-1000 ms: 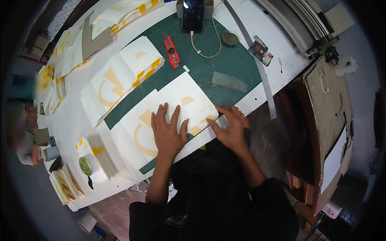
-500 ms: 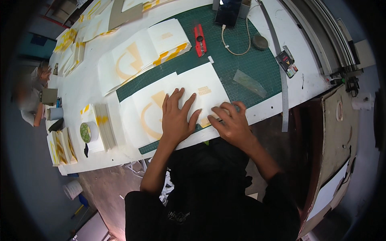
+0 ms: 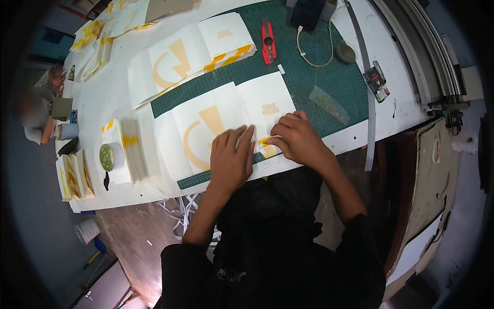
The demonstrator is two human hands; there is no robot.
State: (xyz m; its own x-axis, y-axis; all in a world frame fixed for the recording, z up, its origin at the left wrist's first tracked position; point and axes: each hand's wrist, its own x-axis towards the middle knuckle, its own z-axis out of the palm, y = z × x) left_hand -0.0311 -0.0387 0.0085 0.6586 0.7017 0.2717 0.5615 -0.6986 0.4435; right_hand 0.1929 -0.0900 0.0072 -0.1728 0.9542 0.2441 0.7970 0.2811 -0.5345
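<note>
A white printed paper sheet [image 3: 260,95] with a pale orange emblem and crease lines lies on the green cutting mat [image 3: 206,87], close to the table's front edge. My left hand [image 3: 230,158] rests on its lower middle, fingers stretched out and pressing it down. Beside it, my right hand [image 3: 296,136] is closed, pinching a small yellow-marked flap [image 3: 266,147] at the sheet's near edge. The pinching fingertips hide part of that flap. Behind the sheet lies a stack of similar printed sheets [image 3: 172,56] with yellow edges.
A red utility knife [image 3: 268,44], a phone [image 3: 307,14] on a cable, a round grey object [image 3: 345,53] and a clear strip [image 3: 329,104] are on the mat. A metal ruler [image 3: 370,129] overhangs the right edge. Folded stacks [image 3: 135,154] and a tape roll [image 3: 111,156] stand left; another person [image 3: 43,110] sits beyond.
My right hand's fingers have closed on the yellow-marked flap, lifting it slightly. My left hand has drawn back toward the near edge, its fingers closer together. The view has shifted a little.
</note>
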